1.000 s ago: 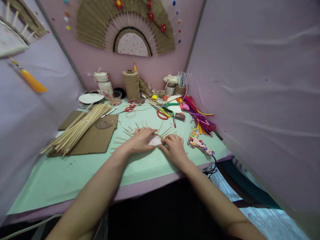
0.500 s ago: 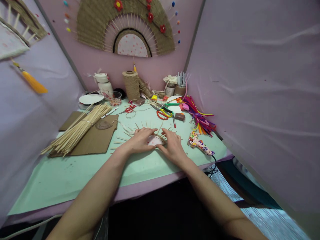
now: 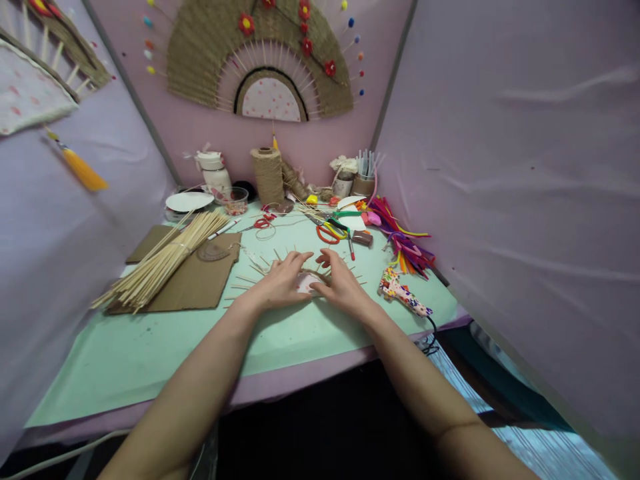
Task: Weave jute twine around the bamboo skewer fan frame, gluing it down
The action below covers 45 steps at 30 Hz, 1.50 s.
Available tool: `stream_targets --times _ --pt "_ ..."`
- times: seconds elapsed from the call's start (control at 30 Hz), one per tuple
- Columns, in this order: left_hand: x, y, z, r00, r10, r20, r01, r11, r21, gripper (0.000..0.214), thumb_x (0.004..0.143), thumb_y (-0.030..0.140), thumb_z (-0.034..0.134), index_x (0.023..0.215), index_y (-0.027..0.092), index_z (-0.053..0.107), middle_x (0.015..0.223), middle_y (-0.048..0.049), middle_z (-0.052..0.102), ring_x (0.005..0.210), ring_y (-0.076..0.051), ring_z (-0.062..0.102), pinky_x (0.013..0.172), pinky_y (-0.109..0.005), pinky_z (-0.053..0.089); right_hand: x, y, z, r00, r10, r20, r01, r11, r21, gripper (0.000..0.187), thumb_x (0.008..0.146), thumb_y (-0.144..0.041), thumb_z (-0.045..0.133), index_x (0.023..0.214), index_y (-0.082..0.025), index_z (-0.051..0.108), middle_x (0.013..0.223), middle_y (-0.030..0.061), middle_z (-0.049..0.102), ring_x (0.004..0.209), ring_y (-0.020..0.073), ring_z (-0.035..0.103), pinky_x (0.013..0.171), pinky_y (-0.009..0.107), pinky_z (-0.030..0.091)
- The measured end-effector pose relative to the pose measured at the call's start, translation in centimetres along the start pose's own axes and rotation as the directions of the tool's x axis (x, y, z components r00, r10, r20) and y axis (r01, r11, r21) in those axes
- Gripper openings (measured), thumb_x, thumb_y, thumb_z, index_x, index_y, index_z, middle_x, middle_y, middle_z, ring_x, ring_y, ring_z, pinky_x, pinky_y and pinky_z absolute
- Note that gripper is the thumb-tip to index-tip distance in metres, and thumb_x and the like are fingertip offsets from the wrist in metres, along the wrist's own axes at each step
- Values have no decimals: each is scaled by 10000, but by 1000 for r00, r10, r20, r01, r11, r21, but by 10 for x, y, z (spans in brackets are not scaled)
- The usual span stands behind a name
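Note:
On the table lies a small half-round fan frame [image 3: 305,283], with pink-dotted white fabric at its middle, a brown rim and thin sticks fanning outward. My left hand [image 3: 283,283] grips its left side, thumb along the lower edge and fingers over the rim. Over the right side is my right hand [image 3: 345,287], its thumb near the fabric and its fingers bent, with a gap between thumb and forefinger. Both hands cover part of the frame and several sticks.
At left, a bundle of sticks [image 3: 167,260] lies on cardboard [image 3: 210,287] with a protractor [image 3: 214,251]. Scissors [image 3: 327,233] and pipe cleaners [image 3: 403,233] lie behind; a patterned glue gun [image 3: 403,293] is at right. Twine [image 3: 268,177] stands at the back; a large fan [image 3: 195,63] hangs above.
My right hand's fingers have lifted and curled slightly away from the rim. My left hand stays on the frame. The whole view has shifted a little.

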<state>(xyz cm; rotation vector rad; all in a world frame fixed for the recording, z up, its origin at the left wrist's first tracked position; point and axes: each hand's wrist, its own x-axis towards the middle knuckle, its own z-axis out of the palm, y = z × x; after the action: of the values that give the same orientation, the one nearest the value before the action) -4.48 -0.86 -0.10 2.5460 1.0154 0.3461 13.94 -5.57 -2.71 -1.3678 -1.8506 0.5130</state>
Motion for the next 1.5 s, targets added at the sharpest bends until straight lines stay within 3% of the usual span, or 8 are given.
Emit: stream_targets --times 0.17,0.43,0.6,0.93,1.03,1.17,1.3,1.5 --pt "-2 1 0 1000 2 -27 -3 999 -33 880 741 334 631 1491 283 173 1339 -133 415 1195 -317 500 1009 -513 360 10 0 11 992 -18 127 13 999 39 606 743 -145 542 1317 -139 346 1090 90 611 1013 204 560 907 365 455" --pt "0 -2 3 997 22 -80 -24 999 -26 899 753 270 600 1515 274 123 1343 -140 423 1244 -304 447 1025 -478 346 16 -1 15 995 -84 51 84 996 10 612 691 -155 567 1277 -173 391 1167 90 559 1063 225 516 939 386 443" --pt "-7 -6 1 995 -9 -102 13 999 43 970 729 321 654 1521 286 95 1393 -140 435 1306 -322 384 1047 -511 283 19 1 17 993 -61 103 55 997 62 680 682 -144 570 1327 -160 356 1207 114 557 1105 230 524 982 410 427" --pt "-19 -19 -5 990 -130 -62 131 991 18 1015 697 436 711 1521 240 153 1344 -147 527 1250 -329 464 1025 -502 293 17 -1 16 980 -65 186 60 998 32 667 740 -173 574 1368 -156 349 1210 124 584 1134 232 523 1012 425 399" --pt "-19 -29 -14 980 -162 -114 162 987 -6 798 811 472 596 1492 247 246 1332 -126 559 1240 -300 485 1036 -489 290 14 0 17 985 -68 160 62 997 41 658 763 -186 574 1378 -164 340 1252 134 554 1150 231 520 1015 428 403" --pt "-10 -48 -29 951 -243 -192 262 961 86 448 902 283 432 1346 247 478 1283 -115 602 1222 -293 499 1015 -501 308 10 4 20 992 -65 112 59 997 49 634 784 -190 557 1378 -176 336 1331 150 461 1122 213 530 1004 411 429" --pt "9 -57 -35 973 -220 -70 231 932 278 347 782 177 530 1094 255 660 1249 -113 586 1211 -346 460 938 -514 365 8 8 24 991 -110 70 108 994 32 639 784 -187 560 1379 -182 325 1370 155 373 1127 207 524 1025 405 425" --pt "28 -63 -34 979 -200 27 183 938 293 191 795 272 537 913 236 682 1137 -103 604 1171 -322 475 911 -471 393 7 8 25 992 -104 72 102 994 29 609 800 -196 558 1368 -190 338 1342 146 383 1091 206 541 1024 428 428"
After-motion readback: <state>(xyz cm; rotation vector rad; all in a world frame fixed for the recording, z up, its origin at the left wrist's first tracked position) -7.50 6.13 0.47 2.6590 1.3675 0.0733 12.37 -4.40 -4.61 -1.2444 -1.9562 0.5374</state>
